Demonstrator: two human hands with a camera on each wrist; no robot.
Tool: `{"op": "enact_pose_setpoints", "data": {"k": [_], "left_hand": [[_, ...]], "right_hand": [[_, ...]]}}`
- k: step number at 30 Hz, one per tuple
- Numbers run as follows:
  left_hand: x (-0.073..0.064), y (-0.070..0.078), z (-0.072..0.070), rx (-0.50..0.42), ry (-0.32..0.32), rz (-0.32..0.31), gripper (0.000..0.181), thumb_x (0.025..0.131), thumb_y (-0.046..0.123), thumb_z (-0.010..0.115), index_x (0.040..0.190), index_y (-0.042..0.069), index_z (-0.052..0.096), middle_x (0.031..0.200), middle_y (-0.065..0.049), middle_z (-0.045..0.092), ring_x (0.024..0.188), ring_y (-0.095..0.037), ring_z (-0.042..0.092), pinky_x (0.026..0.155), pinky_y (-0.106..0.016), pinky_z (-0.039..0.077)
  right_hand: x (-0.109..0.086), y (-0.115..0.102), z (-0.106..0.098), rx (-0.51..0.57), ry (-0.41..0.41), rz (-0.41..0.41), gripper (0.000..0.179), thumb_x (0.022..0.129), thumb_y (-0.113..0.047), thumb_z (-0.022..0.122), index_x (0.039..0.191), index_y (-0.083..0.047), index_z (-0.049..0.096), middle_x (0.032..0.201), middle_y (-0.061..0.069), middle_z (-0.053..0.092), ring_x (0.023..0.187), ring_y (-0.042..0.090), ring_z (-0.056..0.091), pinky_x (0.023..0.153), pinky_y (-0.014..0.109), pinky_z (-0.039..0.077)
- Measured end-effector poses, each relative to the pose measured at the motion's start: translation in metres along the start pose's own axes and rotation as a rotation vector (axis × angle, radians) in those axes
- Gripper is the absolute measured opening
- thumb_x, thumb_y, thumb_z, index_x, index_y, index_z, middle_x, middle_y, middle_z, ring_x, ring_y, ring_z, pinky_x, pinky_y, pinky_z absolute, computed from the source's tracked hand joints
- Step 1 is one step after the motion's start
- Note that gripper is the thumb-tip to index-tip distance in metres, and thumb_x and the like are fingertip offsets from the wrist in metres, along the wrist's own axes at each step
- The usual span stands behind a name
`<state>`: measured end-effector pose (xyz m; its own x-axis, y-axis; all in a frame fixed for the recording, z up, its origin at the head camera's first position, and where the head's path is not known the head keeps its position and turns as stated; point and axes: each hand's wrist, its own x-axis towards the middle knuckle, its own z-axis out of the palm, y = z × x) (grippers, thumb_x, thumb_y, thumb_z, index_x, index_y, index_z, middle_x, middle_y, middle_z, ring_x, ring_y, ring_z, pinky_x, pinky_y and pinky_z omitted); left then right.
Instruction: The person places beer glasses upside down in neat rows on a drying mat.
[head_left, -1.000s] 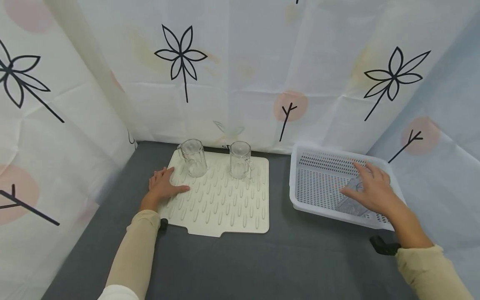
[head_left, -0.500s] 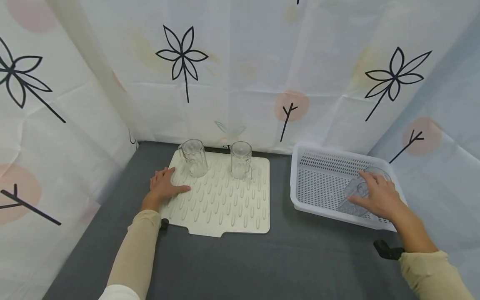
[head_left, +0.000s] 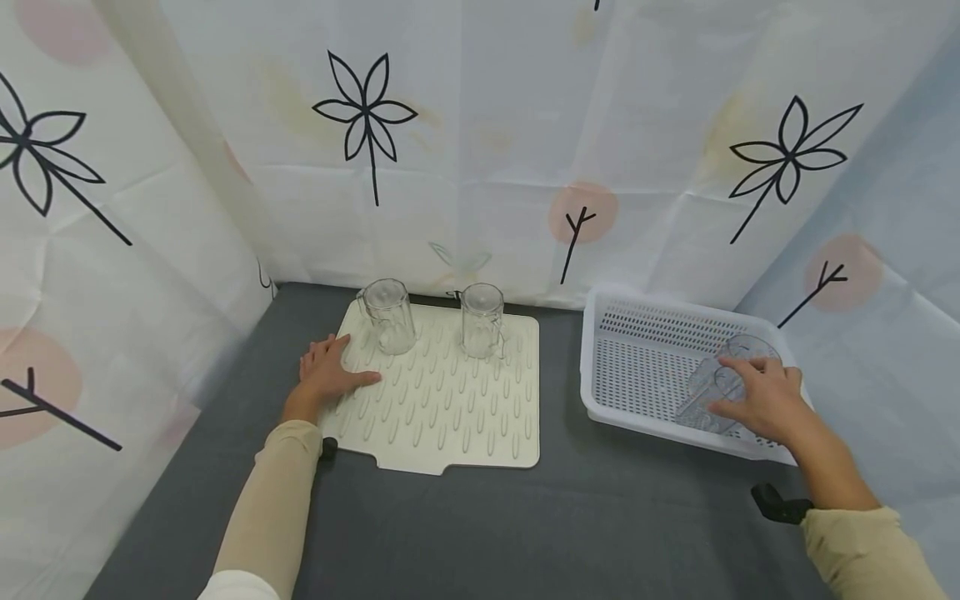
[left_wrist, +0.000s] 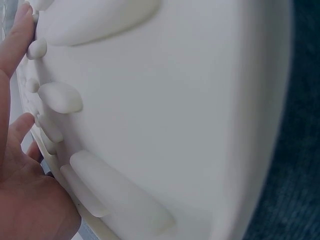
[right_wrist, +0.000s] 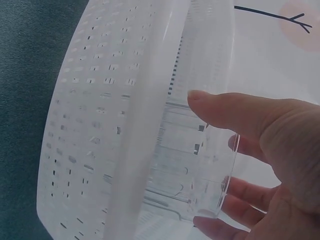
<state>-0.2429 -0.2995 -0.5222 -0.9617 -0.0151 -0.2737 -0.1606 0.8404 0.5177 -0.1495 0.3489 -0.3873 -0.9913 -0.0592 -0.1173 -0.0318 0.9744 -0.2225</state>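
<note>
My left hand (head_left: 327, 372) rests at the left edge of a cream draining mat (head_left: 450, 417), its thumb lying straight across the ridged top and its fingers spread at the edge. Two clear glass mugs (head_left: 390, 321) stand near the mat's back edge, side by side. Inside a white perforated basket (head_left: 633, 367), my right hand (head_left: 768, 404) has its thumb and fingers curled round a clear glass mug (right_wrist: 185, 160). Another clear glass shape (head_left: 701, 400) lies beside it; the see-through outlines overlap, so the exact number of glasses is hard to tell.
Dark grey cloth (head_left: 562, 525) covers the table. White patterned curtains (head_left: 487, 150) hang close behind and at both sides. The basket's raised rim (right_wrist: 145, 110) stands between the table surface and the glasses.
My right hand has lowered slightly and moved right in the basket, its fingers closing in around the glass mug. My left hand and the mugs on the mat stay put.
</note>
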Motion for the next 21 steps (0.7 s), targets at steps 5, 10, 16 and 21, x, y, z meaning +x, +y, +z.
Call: {"op": "enact_pose_setpoints", "data": {"k": [5, 10, 16, 21], "left_hand": [[-0.0003, -0.0004, -0.0008, 0.0, -0.001, 0.01, 0.118, 0.081, 0.065, 0.076, 0.164, 0.006, 0.016, 0.169, -0.032, 0.001, 0.155, -0.056, -0.007, 0.124, -0.07, -0.003], [-0.0013, 0.001, 0.0001, 0.006, 0.004, 0.009, 0.117, 0.082, 0.063, 0.076, 0.164, 0.005, 0.016, 0.169, -0.032, 0.001, 0.155, -0.054, -0.005, 0.124, -0.07, -0.003], [-0.0016, 0.0014, 0.0001, 0.005, 0.013, 0.005, 0.117, 0.081, 0.062, 0.077, 0.163, 0.005, 0.016, 0.169, -0.031, 0.003, 0.156, -0.053, -0.004, 0.125, -0.069, -0.002], [0.0, 0.0001, 0.0007, 0.013, 0.003, 0.004, 0.117, 0.082, 0.063, 0.076, 0.164, 0.005, 0.015, 0.169, -0.032, 0.001, 0.156, -0.053, -0.004, 0.125, -0.069, -0.003]], "right_hand": [[-0.0011, -0.0026, 0.001, 0.017, 0.014, 0.019, 0.075, 0.084, -0.022, 0.08, 0.142, 0.008, 0.043, 0.133, 0.049, 0.028, 0.117, 0.064, 0.023, 0.087, 0.071, 0.026], [-0.0015, -0.0058, 0.0004, 0.019, 0.026, 0.026, 0.071, 0.083, -0.022, 0.081, 0.138, 0.007, 0.047, 0.13, 0.046, 0.029, 0.112, 0.063, 0.025, 0.083, 0.069, 0.03], [0.0006, -0.0073, 0.0004, 0.028, 0.033, 0.026, 0.067, 0.081, -0.023, 0.083, 0.134, 0.005, 0.051, 0.128, 0.044, 0.03, 0.11, 0.061, 0.025, 0.079, 0.065, 0.031], [0.0028, -0.0039, 0.0008, 0.054, 0.002, 0.023, 0.065, 0.083, -0.026, 0.083, 0.133, 0.0, 0.052, 0.133, 0.045, 0.027, 0.112, 0.064, 0.03, 0.077, 0.067, 0.037]]}}
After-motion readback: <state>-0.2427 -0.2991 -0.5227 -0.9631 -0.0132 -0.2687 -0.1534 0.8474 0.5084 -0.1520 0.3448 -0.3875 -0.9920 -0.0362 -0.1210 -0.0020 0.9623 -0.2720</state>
